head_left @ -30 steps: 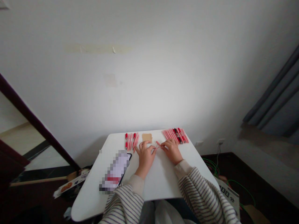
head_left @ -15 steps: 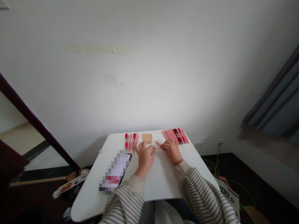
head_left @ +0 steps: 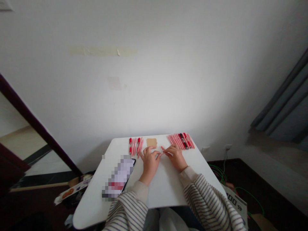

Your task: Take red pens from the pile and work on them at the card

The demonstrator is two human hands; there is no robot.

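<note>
Over the middle of the white table (head_left: 166, 189), my left hand (head_left: 149, 162) and my right hand (head_left: 177, 157) face each other with fingertips almost meeting. Both pinch a thin pink pen part (head_left: 162, 153) that spans the small gap between them. Just beyond it a short pink piece (head_left: 163, 148) shows by my right fingers; whether it is held or lies loose I cannot tell. Left of my left hand is a row of pink and red pens (head_left: 133, 146). A longer row of pink, red and black pens (head_left: 180, 141) lies beyond my right hand.
A tan square pad (head_left: 151, 142) lies at the back of the table. To the left rests a phone (head_left: 120, 178) with a blurred screen. The wall rises behind the table's far edge. Green cables (head_left: 218, 171) and a printed box (head_left: 234, 202) are on the floor to the right.
My fingers have shifted very slightly around the pink part, with the gap between the fingertips a little smaller. The pens, pad and phone stay in place.
</note>
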